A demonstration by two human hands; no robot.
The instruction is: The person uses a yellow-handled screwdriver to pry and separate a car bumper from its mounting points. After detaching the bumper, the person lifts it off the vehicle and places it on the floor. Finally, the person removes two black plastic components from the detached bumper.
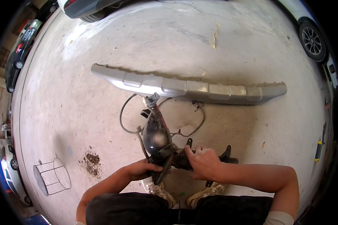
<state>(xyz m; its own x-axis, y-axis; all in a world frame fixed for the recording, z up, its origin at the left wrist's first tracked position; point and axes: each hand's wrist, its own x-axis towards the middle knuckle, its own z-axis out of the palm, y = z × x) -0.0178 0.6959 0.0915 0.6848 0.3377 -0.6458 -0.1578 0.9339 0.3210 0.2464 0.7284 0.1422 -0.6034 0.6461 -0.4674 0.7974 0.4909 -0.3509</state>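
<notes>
In front of my knees is a dark car part (pixel 156 138) with a rounded glossy dome and a red strip along one side; it looks like a lamp unit. My left hand (pixel 141 169) is closed around its lower end, thumb on top. A black bracket (pixel 229 160) with several holed tabs reaches out to the right of it. My right hand (pixel 203 161) grips this bracket near the lamp unit, its thumb pressed by an upright tab. Whether the two parts are joined is hidden by my hands. A dark cable (pixel 204 117) loops around the unit's far end.
Beyond the unit, a long silver bumper trim (pixel 199 90) lies across the concrete floor. A metal-legged stool (pixel 43 179) lies tipped over at left, near a patch of dirt (pixel 91 162). A yellow-and-black tool (pixel 318 151) lies at far right. Parked cars (pixel 311 41) stand around the edges.
</notes>
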